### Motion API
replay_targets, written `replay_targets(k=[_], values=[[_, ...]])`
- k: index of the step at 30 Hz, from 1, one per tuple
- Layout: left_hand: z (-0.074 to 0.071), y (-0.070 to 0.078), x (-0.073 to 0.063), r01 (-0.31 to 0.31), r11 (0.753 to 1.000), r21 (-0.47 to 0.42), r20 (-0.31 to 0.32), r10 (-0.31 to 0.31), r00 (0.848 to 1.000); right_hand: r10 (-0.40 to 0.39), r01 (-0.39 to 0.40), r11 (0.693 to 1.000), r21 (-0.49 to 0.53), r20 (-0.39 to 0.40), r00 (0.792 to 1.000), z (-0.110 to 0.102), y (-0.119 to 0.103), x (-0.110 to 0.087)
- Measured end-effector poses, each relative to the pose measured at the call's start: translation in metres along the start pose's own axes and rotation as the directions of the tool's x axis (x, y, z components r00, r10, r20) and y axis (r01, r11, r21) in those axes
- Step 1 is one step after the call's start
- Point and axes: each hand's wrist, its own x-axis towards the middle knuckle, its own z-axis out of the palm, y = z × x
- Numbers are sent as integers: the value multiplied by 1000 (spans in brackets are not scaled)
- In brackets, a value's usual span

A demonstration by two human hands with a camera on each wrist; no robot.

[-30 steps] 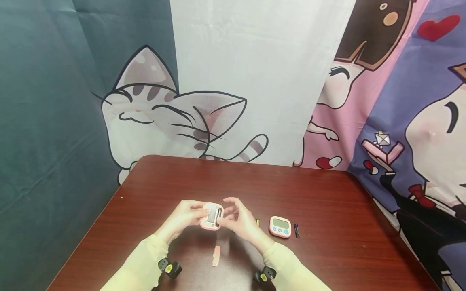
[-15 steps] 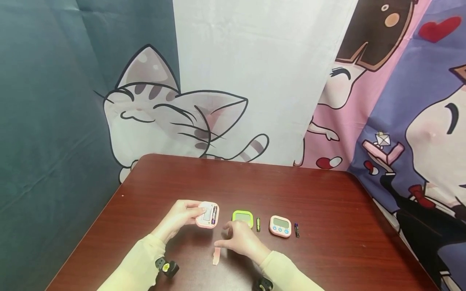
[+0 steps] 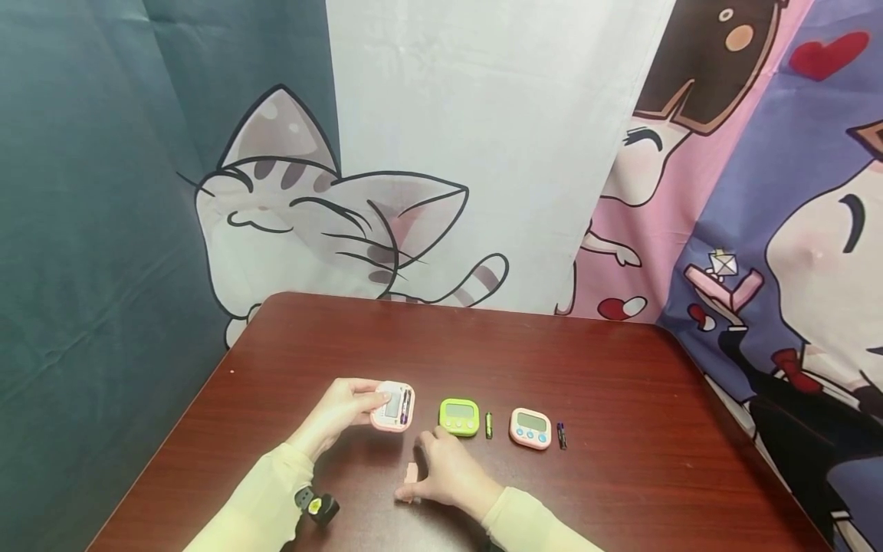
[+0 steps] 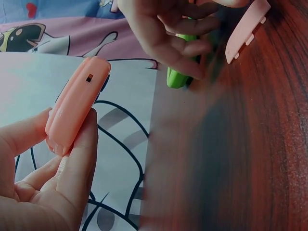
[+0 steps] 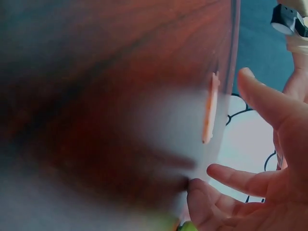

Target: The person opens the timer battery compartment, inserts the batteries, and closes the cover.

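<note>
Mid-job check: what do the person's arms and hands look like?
Left sleeve and right sleeve: long, plain, pale yellow. Left hand and right hand: no gloves. Over the left sleeve, a black strap carries a black device with a yellow-green mark.

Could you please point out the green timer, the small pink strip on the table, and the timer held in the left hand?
Green timer [image 3: 459, 417], head view: the middle of its front.
Small pink strip [image 4: 247, 31], left wrist view: its broad face.
Held timer [image 3: 395, 407], head view: the middle of its back.
</note>
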Motion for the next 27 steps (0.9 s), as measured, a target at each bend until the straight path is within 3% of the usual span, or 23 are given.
replay_targets(k=[8, 15, 21, 27], values=[[1, 0, 0, 0, 1000, -1, -2, 0, 1000, -21, 20, 999, -28, -28, 999, 3, 0, -2], [1, 0, -1, -12, 1000, -18, 12, 12, 1000, -21, 21, 999, -33, -6, 1000, 1, -1, 0], [2, 2, -1, -13, 999, -45, 19, 14, 1000, -70, 70, 997, -43, -6, 998, 0, 0, 1], [1, 1, -1, -8, 1000, -30, 2, 8, 1000, -51, 51, 999, 4, 14, 999, 0, -1, 1]])
